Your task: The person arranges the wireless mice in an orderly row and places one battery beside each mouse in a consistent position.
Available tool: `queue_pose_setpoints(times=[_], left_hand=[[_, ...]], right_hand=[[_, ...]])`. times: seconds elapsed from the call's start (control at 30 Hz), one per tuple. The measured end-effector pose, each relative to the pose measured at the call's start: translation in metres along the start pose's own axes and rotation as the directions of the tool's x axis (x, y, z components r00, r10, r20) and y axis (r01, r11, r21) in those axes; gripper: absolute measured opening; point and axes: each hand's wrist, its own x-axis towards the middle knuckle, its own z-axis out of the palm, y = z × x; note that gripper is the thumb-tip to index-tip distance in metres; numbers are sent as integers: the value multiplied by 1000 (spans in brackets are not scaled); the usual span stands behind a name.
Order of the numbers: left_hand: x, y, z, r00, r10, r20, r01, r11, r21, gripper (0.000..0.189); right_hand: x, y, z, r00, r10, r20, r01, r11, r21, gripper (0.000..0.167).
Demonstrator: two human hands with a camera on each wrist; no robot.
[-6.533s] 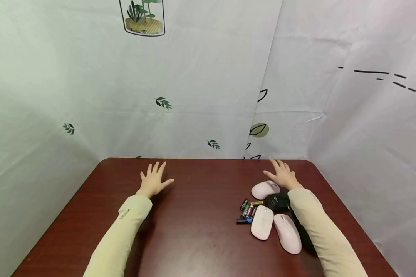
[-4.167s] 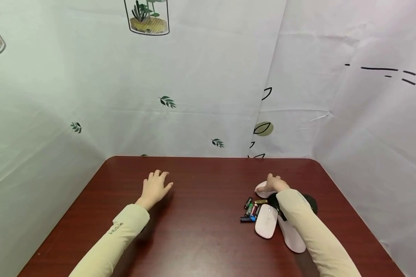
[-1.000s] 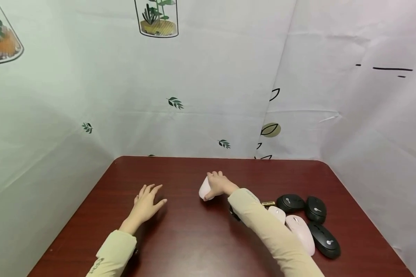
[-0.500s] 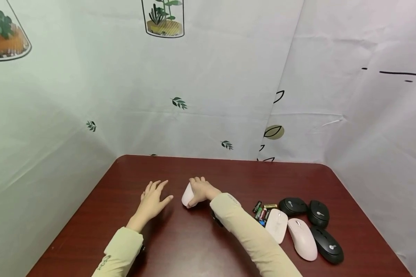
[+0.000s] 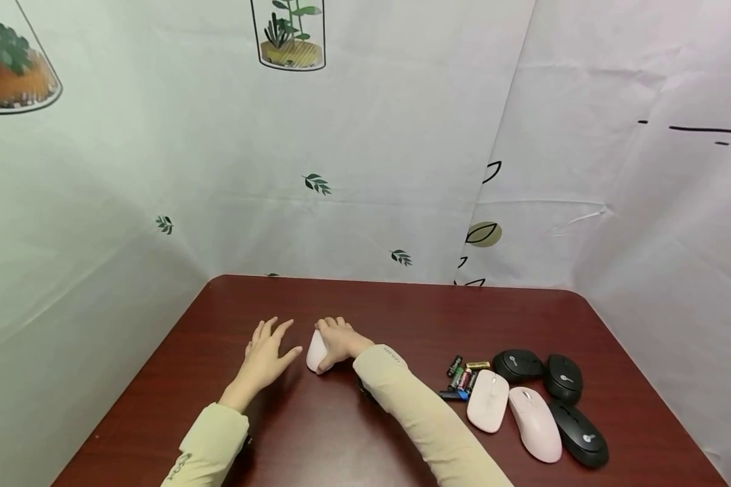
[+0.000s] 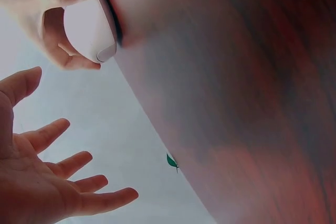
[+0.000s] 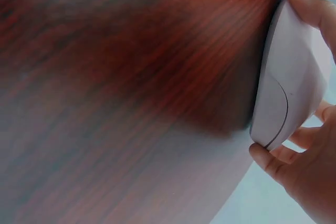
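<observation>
My right hand [image 5: 339, 341] grips a pale pinkish-white computer mouse [image 5: 317, 352] near the middle of the table. In the right wrist view the thumb and fingertips [image 7: 260, 153] hold the mouse [image 7: 291, 77] by its ends and side, its flat base facing the wood. Just to its left, my left hand [image 5: 262, 358] hovers with fingers spread, holding nothing. The left wrist view shows that hand [image 6: 47, 171] with its palm towards the mouse [image 6: 89, 27], apart from it.
On the right of the brown table [image 5: 158, 392] lie several batteries [image 5: 465, 379]. Beside them are a white mouse [image 5: 489, 400], a pink mouse [image 5: 535, 425] and three black mice, one of them the front black mouse [image 5: 580, 434]. A printed cloth [image 5: 378, 135] hangs behind.
My right hand went from open to gripping the pale mouse at the far right and carried it left to beside my left hand. The left hand came slightly nearer, still spread.
</observation>
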Motion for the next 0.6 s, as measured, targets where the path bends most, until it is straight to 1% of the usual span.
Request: queue_pose_setpoints(times=[0.17, 0.33, 0.4, 0.43, 0.5, 0.53, 0.6], left_hand=[[-1, -1, 0, 1000, -7, 6, 7, 1000, 10, 61], [-1, 0, 3, 1000, 16, -7, -16, 1000, -14, 60], [-3, 1, 3, 999, 29, -19, -30, 999, -30, 60], [-2, -3, 7, 998, 49, -37, -50, 998, -27, 60], [-2, -1, 8, 997, 62, -51, -63, 998, -24, 60], [-1, -2, 9, 996, 68, -54, -69, 997, -20, 59], [-1, -1, 11, 997, 59, -41, -60, 998, -19, 58]], right_hand=[[4, 0, 0, 1000, -28, 15, 28, 1000, -13, 87], [7, 0, 0, 998, -28, 50, 27, 1000, 12, 89], [7, 0, 0, 998, -28, 64, 26, 999, 29, 90], [7, 1, 0, 997, -28, 66, 25, 999, 40, 90], [7, 2, 1, 997, -27, 71, 23, 998, 67, 90], [7, 2, 1, 997, -26, 71, 20, 997, 80, 90], [7, 2, 2, 997, -23, 75, 15, 994, 106, 90]])
